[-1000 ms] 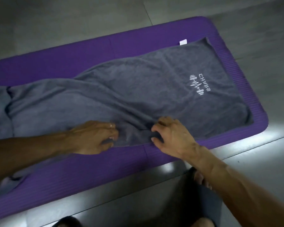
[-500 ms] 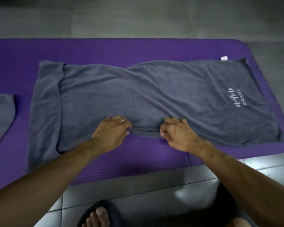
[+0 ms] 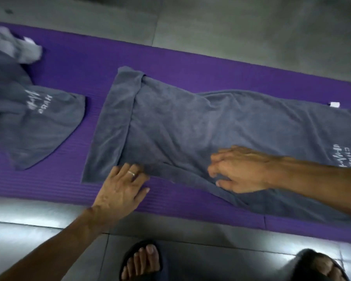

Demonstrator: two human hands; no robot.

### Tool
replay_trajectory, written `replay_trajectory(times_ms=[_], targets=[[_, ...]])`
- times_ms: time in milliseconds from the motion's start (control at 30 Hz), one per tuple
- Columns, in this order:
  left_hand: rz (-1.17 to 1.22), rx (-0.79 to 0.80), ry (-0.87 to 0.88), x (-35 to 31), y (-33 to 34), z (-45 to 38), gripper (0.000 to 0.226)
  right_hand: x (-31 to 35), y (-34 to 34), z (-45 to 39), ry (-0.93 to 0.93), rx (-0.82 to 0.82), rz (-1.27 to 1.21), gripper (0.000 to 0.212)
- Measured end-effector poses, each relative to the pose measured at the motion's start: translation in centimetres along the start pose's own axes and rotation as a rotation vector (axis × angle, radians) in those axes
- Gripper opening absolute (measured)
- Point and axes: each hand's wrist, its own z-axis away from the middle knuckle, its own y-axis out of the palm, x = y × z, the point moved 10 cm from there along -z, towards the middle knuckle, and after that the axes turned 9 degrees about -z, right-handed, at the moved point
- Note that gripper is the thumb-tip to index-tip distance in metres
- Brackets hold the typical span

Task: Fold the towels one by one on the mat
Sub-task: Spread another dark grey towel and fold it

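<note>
Head view: grey towel lies long across the purple mat, running off frame at right, its left end folded over into a band, white logo near the right end, white tag on the far edge. Your left hand lies flat, fingers straight, fingertips on the towel's near edge, palm on the mat, ring on one finger, gripping nothing. Your right hand is on the towel near its front edge, fingers curled down; looks like a pinch of cloth, but blur means you can't be sure. Second grey towel lies crumpled at the mat's left end, apart from the first. Sandalled feet on grey floor tiles.
</note>
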Motion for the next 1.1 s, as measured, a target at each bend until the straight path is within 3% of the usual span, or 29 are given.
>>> replay_trajectory(times_ms=[133,233,367,500,567,633,700,733,867,967,1100], targets=[[-0.114,0.103,-0.127,4.2,2.0,1.2,0.046,5.7,-0.8,-5.4,-0.144,-0.078,-0.041,0.026],[-0.084,0.116,-0.212,6.7,2.5,0.7,0.041,7.0,0.9,-10.3,-0.008,-0.169,-0.027,0.042],[0.024,0.186,-0.168,7.7,2.1,-0.7,0.036,6.8,0.4,-12.5,0.132,-0.398,-0.088,0.025],[0.144,0.19,-0.113,8.6,0.2,2.0,0.039,7.5,1.9,-12.3,0.05,-0.14,-0.466,0.02],[0.205,0.052,-0.325,10.7,-1.2,4.1,0.04,6.9,0.8,-12.6,0.071,-0.177,-0.483,0.021],[0.184,-0.018,-0.674,13.5,-1.9,6.5,0.039,5.8,-2.1,-14.1,0.107,-0.368,-0.521,0.019],[0.141,0.083,-0.934,14.9,-1.1,8.4,0.041,5.5,-5.3,-16.4,0.095,-0.51,-0.49,0.015],[0.106,0.14,-0.972,14.6,-0.8,8.9,0.047,6.0,-6.6,-17.6,0.06,-0.538,-0.445,0.016],[-0.014,0.226,-0.827,11.5,0.2,7.8,0.058,9.7,-8.0,-22.3,-0.178,-0.467,-0.065,0.029],[0.001,0.246,-0.755,10.4,1.3,6.6,0.036,10.7,-7.8,-23.4,-0.257,-0.459,0.085,0.018],[0.053,0.129,-0.606,9.6,0.7,6.4,0.019,10.3,-6.1,-21.9,-0.37,-0.387,0.093,0.005]])
